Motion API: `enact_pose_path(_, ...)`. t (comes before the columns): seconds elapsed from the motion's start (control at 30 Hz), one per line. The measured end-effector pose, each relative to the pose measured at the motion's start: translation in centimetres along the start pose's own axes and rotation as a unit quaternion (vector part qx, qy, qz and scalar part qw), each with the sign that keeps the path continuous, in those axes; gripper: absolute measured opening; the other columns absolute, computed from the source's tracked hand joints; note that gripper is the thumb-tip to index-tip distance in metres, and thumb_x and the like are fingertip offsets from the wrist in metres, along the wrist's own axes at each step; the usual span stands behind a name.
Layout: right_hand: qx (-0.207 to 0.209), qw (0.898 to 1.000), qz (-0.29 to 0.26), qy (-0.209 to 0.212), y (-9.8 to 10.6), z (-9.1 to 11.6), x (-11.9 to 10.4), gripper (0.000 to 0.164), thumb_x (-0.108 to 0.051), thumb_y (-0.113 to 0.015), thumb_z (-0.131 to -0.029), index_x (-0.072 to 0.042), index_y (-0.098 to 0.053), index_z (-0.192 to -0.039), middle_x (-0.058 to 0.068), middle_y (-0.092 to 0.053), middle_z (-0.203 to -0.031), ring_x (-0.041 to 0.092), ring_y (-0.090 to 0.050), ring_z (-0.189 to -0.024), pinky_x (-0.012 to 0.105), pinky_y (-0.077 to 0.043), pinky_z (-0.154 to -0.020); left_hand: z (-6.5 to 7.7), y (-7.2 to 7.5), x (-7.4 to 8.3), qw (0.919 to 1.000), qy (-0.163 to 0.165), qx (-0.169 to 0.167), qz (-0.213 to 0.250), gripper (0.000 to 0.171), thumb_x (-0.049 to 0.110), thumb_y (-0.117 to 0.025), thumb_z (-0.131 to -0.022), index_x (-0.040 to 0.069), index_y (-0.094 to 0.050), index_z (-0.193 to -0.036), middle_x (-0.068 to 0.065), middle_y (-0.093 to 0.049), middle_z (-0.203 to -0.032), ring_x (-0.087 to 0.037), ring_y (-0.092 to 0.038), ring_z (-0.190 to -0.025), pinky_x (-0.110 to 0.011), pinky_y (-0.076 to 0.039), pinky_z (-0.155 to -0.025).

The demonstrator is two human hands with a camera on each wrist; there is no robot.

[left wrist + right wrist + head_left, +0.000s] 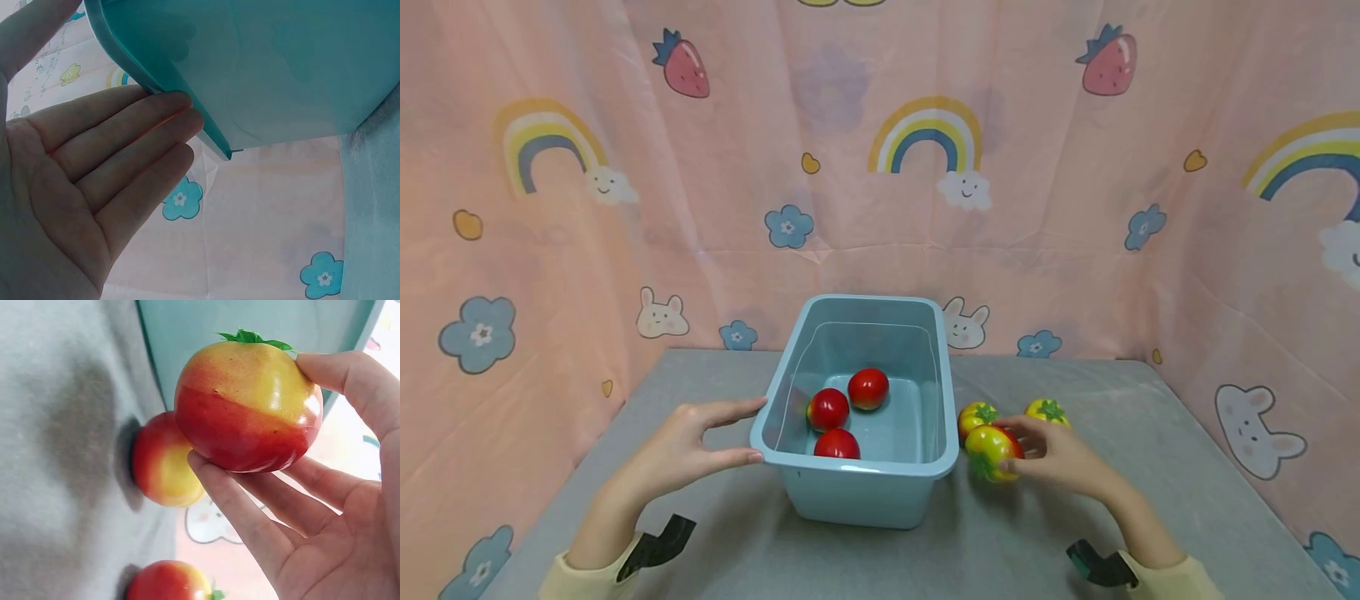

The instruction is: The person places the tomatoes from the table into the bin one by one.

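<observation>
My right hand (pixel 1060 454) pinches a red-and-yellow tomato (pixel 250 406) with a green leafy top between thumb and fingertips. It is held just right of a light blue plastic bin (pixel 857 497), its leafy end tipped towards me in the head view. Close behind it sits a second tomato (pixel 973 417); a third (pixel 1047 410) lies farther right, partly hidden by the hand. Straight fingers of my left hand (pixel 688 442) touch the bin's left rim, the thumb near its front corner. Inside the bin are three tomatoes (pixel 868 389), red sides showing.
A grey cloth-covered table (pixel 715 379) carries the bin near its middle. Behind and on both sides hangs a pink curtain (pixel 722 183) printed with rainbows, flowers and rabbits. Dark straps (pixel 658 546) cross both wrists over pale yellow sleeves.
</observation>
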State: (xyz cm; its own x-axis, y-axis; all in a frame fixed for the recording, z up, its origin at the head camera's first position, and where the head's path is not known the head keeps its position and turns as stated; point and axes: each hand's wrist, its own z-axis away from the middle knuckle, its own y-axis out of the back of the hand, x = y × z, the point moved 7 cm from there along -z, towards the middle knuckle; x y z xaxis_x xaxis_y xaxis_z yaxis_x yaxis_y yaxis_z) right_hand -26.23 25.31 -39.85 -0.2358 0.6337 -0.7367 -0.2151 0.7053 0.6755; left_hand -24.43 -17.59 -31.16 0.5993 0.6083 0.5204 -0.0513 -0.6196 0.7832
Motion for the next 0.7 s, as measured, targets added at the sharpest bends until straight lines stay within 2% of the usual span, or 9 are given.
enact_pose_path(0.2,0.011,0.999,0.018,0.034,1.3,-0.1,-1.4,0.052,-0.025,-0.074,-0.080,-0.004,-0.057,-0.125,0.015,-0.063,-0.118,0.025,-0.064,-0.100,0.034,-0.058,-0.080,0.1,0.0,0.0,1.0000,0.003,0.000,0.000,0.060,0.044,-0.074,-0.079,0.016,-0.059,-0.131,-0.002,-0.064,-0.124,-0.026,-0.063,-0.112,-0.046,-0.055,-0.084)
enact_pose_path(0.57,0.025,0.996,0.050,0.067,2.9,-0.5,-3.3,0.050,-0.023,-0.073,-0.081,-0.005,-0.056,-0.125,0.014,-0.065,-0.115,0.027,-0.065,-0.098,0.034,-0.059,-0.077,0.0,0.0,0.1,1.0000,-0.003,0.000,0.001,0.060,0.043,-0.074,-0.079,0.016,-0.059,-0.130,-0.002,-0.064,-0.124,-0.025,-0.063,-0.112,-0.045,-0.055,-0.085)
enact_pose_path(0.7,0.026,0.995,0.069,0.067,3.4,-0.6,-3.8,0.051,-0.025,-0.073,-0.081,-0.006,-0.056,-0.126,0.014,-0.065,-0.114,0.029,-0.065,-0.099,0.033,-0.059,-0.076,0.0,0.0,0.2,1.0000,-0.005,0.001,0.001,0.060,0.042,-0.074,-0.079,0.014,-0.060,-0.130,-0.003,-0.065,-0.124,-0.026,-0.063,-0.112,-0.045,-0.056,-0.084)
